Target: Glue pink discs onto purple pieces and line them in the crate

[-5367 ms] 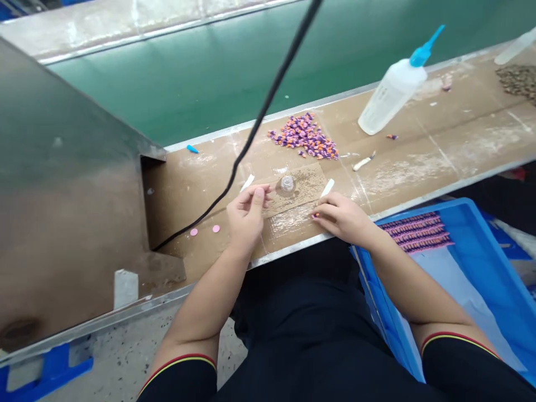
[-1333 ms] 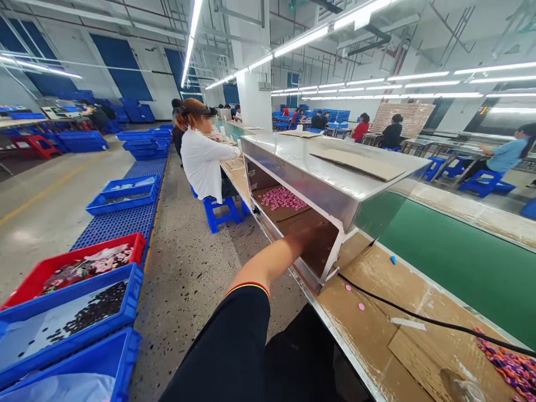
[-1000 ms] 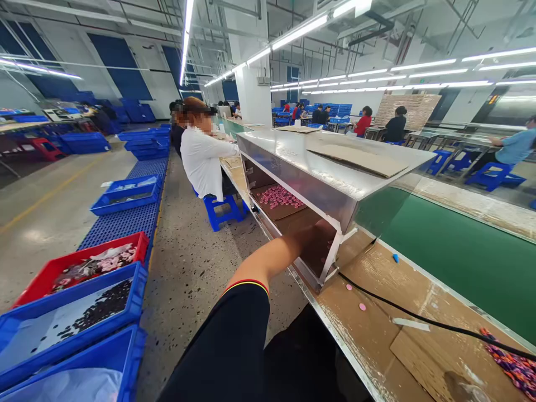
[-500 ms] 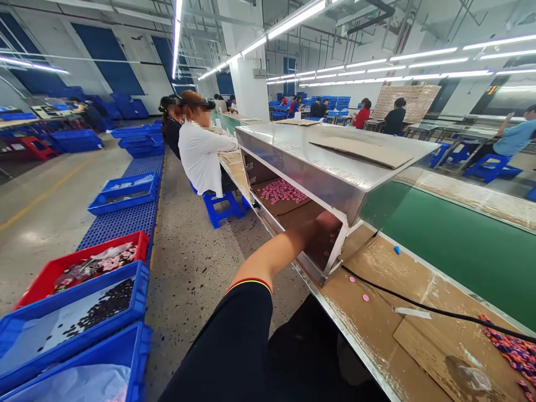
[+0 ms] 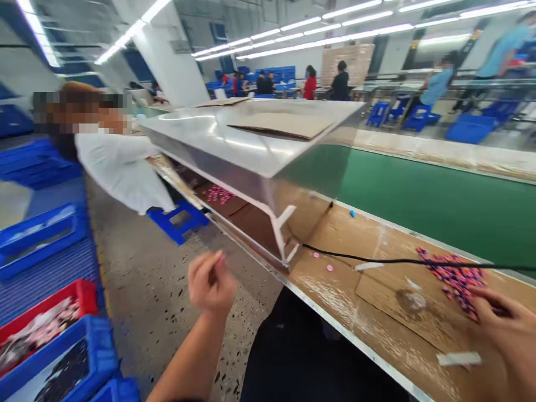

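My left hand (image 5: 211, 282) is raised above the floor in front of the bench, clear of the metal hood. Its fingers are curled together; a pinkish spot shows at the fingertips, too blurred to name. At the right edge my right hand (image 5: 505, 326) reaches over the bench to a pile of small pink, orange and purple pieces (image 5: 454, 273). Its thumb and forefinger are apart at the near side of the pile, and the other fingers are mostly hidden. Small pink discs (image 5: 220, 194) lie inside the hood (image 5: 251, 151); two loose pink discs (image 5: 330, 268) lie beside it.
A black cable (image 5: 377, 259) crosses the cardboard-covered bench (image 5: 330, 301), with a green belt (image 5: 419, 181) behind. A person in a white top (image 5: 117, 167) sits beyond the hood. Blue and red trays (image 5: 86, 296) stand at left. Other people work farther back.
My left hand has come out from under the hood and is now over the floor. The view has swung right, and my right hand has come into sight at the coloured pile.
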`<state>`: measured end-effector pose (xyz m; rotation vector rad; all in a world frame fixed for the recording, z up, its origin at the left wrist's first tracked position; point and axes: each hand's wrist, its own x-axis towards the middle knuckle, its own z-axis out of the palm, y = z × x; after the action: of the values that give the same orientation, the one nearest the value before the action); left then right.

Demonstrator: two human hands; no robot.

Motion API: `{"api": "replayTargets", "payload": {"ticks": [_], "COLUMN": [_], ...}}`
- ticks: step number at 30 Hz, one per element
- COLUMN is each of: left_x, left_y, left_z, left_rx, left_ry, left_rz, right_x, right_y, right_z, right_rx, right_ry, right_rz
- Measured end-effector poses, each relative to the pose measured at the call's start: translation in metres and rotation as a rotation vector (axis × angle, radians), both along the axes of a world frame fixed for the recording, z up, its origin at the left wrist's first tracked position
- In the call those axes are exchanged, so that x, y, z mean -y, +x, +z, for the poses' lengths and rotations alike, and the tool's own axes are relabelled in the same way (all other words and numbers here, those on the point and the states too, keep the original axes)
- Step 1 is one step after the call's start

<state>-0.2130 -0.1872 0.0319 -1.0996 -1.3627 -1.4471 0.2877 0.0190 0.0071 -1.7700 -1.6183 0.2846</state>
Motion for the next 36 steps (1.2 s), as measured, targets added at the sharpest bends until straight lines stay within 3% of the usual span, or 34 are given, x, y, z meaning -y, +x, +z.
{"api": "replayTargets", "payload": {"ticks": [2, 6, 10, 15, 17, 20, 28, 36], "left_x": [0.011, -0.012, -0.067, -0.131, -0.148, -0.166, -0.189, -0.192], "left_y": [0.038, 0.124, 0.187, 0.234, 0.248, 0.259, 0.26, 0.265], "left_z": [-0.018, -0.041, -0.035, -0.022, -0.024, -0.031, -0.039, -0.049], "left_rx": [-0.083, -0.109, -0.298, -0.486, -0.48, -0.384, -0.231, -0.188], "left_ry": [-0.11, -0.392, -0.471, -0.551, -0.579, -0.592, -0.581, -0.602], "left_rz": [-0.106, -0.682, -1.156, -1.443, -1.477, -1.428, -1.083, -1.109], "right_x": [-0.004, -0.014, -0.021, -0.024, -0.025, -0.028, -0.029, -0.035], "right_y": [-0.003, -0.01, 0.001, 0.023, 0.027, 0.029, 0.029, 0.056], "right_z": [0.01, 0.02, 0.004, -0.02, -0.026, -0.033, -0.04, -0.044], "right_rx": [-0.037, -0.058, 0.012, -0.015, -0.034, -0.012, 0.143, 0.167], "right_ry": [-0.101, 0.034, 0.173, 0.124, 0.122, 0.134, 0.147, 0.104], "right_rz": [-0.165, -0.007, 0.086, 0.035, 0.031, 0.066, 0.044, -0.029]}}
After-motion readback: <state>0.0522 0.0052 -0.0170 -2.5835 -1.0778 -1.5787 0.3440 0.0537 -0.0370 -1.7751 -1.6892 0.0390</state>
